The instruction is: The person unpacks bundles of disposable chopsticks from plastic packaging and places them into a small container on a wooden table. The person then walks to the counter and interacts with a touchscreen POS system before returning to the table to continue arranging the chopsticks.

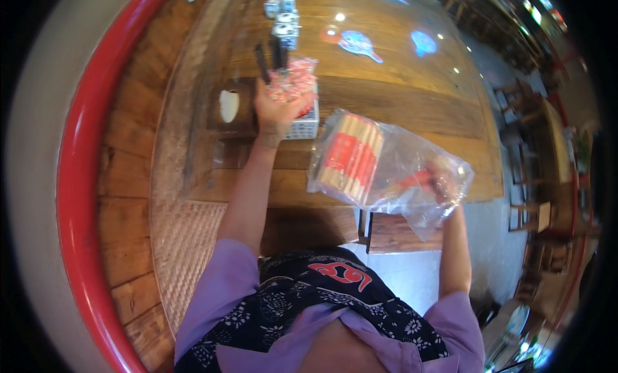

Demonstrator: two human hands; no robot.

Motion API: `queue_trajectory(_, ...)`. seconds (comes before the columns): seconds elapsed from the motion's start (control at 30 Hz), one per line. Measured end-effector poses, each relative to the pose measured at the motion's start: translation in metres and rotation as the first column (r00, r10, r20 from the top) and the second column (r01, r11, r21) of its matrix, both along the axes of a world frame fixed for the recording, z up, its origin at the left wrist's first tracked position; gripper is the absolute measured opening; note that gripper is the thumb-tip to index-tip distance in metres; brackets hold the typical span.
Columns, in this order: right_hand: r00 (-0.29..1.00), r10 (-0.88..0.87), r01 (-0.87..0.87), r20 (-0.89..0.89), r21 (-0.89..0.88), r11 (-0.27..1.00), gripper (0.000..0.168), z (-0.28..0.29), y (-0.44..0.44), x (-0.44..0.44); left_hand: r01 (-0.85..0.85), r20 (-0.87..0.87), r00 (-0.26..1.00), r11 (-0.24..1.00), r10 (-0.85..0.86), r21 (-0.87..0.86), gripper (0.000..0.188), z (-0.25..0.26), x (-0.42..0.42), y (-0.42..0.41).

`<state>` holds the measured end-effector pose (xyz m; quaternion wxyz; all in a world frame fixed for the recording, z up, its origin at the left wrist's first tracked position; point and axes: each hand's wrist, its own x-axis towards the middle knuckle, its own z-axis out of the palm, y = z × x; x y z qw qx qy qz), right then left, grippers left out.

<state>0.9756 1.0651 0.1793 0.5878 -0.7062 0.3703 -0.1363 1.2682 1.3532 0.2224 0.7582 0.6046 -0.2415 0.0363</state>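
My left hand (282, 107) grips a bunch of small red-and-white pieces (292, 78), blurred and seemingly in clear wrap. It is over a blue-and-white patterned box (301, 130), and dark upright sticks (277, 54) rise beside the bunch. To the right, a clear plastic bag (398, 136) contains a row of wooden chopsticks (350, 156) with red paper bands. My right hand (440, 180) shows blurred through the bag's film at its right end. Its fingers close around a red-banded piece (410, 181), apparently more chopsticks.
Both hands are above a glossy wooden table (410, 102). Small blue-and-white containers (286, 25) line its far left side. A white piece (229, 106) lies left of the box. Wooden benches (405, 232) stand at the near edge; a red curved rail (79, 180) runs far left.
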Motion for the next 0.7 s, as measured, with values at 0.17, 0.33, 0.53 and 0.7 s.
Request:
queue_trajectory(0.17,0.839,-0.488,0.538,0.242,-0.234,0.810,0.011,0.117,-0.012,-0.066,0.163,-0.150,0.975,0.987,-0.162,-0.007,0.063,-0.008,0.013,0.018)
queue_trajectory(0.33,0.558,-0.212,0.757,0.803,-0.387,0.527,0.025,0.195,0.020,-0.069,0.179,-0.186,0.968,0.983,-0.170,0.033,0.053,-0.007,0.023,0.019)
queue_trajectory(0.53,0.654,0.653,-0.398,0.381,-0.561,0.726,0.016,0.176,0.096,0.076,0.079,-0.176,0.984,0.959,-0.031,0.272,0.066,-0.016,0.034,0.024)
queue_trajectory(0.7,0.368,0.930,-0.578,0.004,-0.783,0.232,0.025,0.166,0.135,0.202,0.182,-0.220,0.967,0.958,-0.133,0.221,0.058,-0.012,0.034,0.030)
